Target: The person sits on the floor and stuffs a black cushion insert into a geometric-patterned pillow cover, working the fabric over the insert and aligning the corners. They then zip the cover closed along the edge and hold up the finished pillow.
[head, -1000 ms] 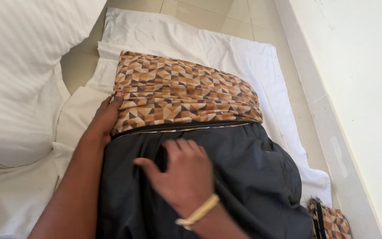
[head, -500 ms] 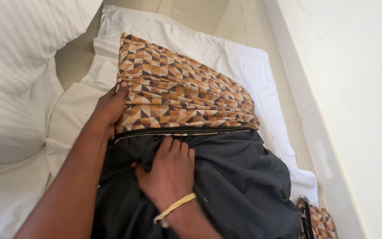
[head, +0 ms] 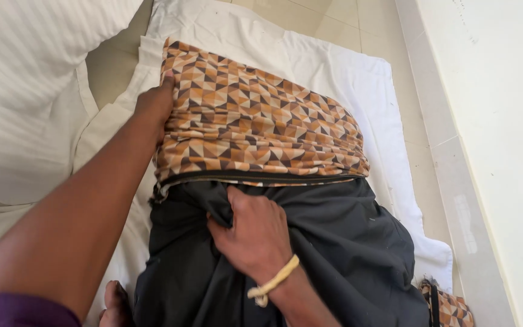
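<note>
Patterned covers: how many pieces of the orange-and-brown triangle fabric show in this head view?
2. One patterned cover lies mid-frame, half pulled over the black cushion, with the left hand at its edge. A second patterned piece peeks in at the bottom right corner; more may be hidden.

No packages, labels, signs or screens appear in the head view. The surfaces in sight are cloth, tiled floor and a plain pale wall, and none of them carries a tag, a sticker or a display.
</note>
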